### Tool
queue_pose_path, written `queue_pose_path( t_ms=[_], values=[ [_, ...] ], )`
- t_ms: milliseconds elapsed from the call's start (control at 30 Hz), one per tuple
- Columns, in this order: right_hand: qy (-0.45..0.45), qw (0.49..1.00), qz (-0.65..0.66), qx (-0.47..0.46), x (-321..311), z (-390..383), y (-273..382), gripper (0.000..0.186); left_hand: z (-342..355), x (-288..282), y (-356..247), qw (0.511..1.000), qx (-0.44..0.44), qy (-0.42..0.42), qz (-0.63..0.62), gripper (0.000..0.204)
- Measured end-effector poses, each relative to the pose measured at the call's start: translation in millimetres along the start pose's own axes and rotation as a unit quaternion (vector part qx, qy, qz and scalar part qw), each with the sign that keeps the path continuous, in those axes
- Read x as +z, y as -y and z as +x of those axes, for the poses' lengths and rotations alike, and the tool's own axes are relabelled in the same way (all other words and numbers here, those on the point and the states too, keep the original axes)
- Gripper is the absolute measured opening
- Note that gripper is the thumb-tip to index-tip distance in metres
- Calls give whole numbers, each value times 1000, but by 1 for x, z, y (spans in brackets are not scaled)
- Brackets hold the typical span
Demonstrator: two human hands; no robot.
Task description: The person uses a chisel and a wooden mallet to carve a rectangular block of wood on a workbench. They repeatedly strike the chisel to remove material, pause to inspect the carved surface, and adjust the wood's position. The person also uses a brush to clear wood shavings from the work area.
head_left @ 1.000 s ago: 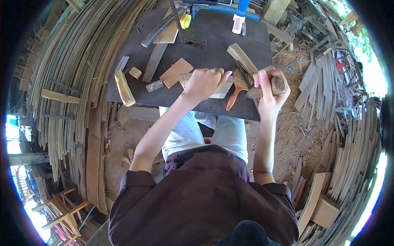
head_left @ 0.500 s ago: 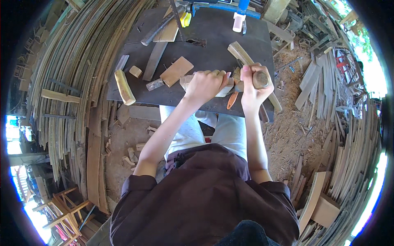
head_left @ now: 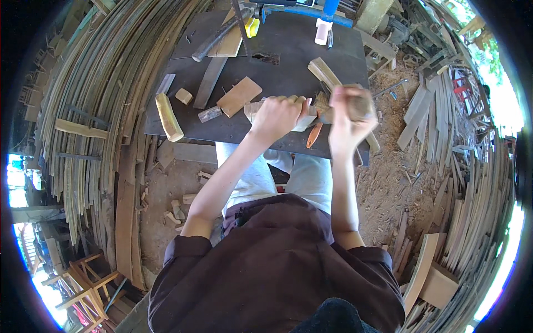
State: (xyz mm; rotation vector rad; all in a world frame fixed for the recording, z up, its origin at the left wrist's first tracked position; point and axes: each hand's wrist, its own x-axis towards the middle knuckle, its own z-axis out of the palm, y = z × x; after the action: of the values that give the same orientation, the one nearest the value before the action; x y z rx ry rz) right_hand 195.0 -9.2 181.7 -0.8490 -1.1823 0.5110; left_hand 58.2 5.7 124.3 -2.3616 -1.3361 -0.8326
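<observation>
My left hand is closed over a pale wooden block near the front edge of the dark workbench. Just right of it, my right hand, blurred by motion, grips a tool with a thick, round wooden handle; its working end is unclear. An orange-handled brush lies between the hands, partly covered. Behind my right hand a wooden stick lies slanted. To the left are a tan board, small offcuts and a yellowish wooden piece.
At the bench's back lie a long-handled metal tool, a yellow object, a blue bar clamp and a pale bottle. Stacked planks flank both sides; shavings and offcuts cover the floor.
My right hand has moved leftward with the tool, closer to the block, and shifted slightly rightward in the last half second. My left hand stays on the block, only slightly shifted.
</observation>
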Motion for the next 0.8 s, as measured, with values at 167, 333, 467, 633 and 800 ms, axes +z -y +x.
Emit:
queue_pose_path(
  t_ms=[167,333,467,633,800],
  values=[
    [18,1000,-12,9,5,-4,-1,15,-5,-5,-3,1000,-10,23,0,30],
    [17,1000,1,-1,8,-5,-7,16,0,-11,-5,998,-21,57,1,29],
    [31,997,-48,-61,3,0,4,20,-5,-6,-3,999,-16,36,-11,29],
    [57,992,-82,-78,6,-3,-9,21,0,-7,-3,1000,-7,15,6,29],
    [39,998,-47,-19,8,1,14,19,-1,-7,-3,1000,-14,13,-6,30]
  ],
)
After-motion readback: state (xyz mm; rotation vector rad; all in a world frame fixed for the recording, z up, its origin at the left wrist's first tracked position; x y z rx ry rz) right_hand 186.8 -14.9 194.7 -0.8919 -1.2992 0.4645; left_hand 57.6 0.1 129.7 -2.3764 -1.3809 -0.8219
